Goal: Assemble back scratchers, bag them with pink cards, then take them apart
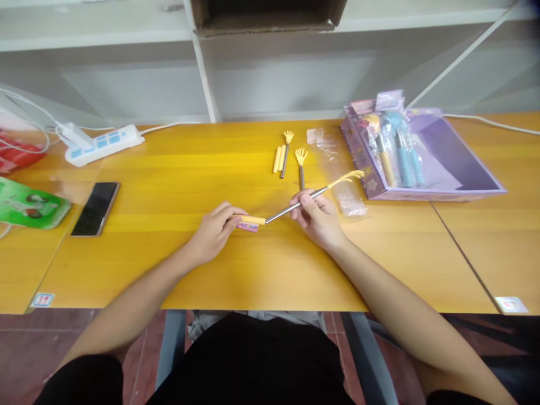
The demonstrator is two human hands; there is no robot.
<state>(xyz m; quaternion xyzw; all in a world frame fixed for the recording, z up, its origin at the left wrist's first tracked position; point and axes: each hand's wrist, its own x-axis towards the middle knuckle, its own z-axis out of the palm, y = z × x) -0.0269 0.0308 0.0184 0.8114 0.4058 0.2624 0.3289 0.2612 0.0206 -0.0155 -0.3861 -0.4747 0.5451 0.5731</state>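
My left hand (217, 230) pinches a yellow handle sleeve (255, 220), with a small pink printed tag (248, 227) just below it. My right hand (317, 216) grips the metal rod of a back scratcher (295, 206), whose yellow claw head points up and to the right. The rod's lower tip meets the sleeve's right end; whether it is inside I cannot tell. Beyond my right hand lies a second back scratcher (301, 163), its lower part hidden by that hand. Farther back rest another back scratcher (286, 157) and two yellow sleeves (279, 159).
At right stands a purple box (468, 152) with bagged back scratchers (399, 149). A clear plastic wrapper (348, 191) lies beside it. To the left are a phone (96, 208), a green package (34, 203) and a power strip (105, 144). A cardboard box (265, 25) sits on the shelf.
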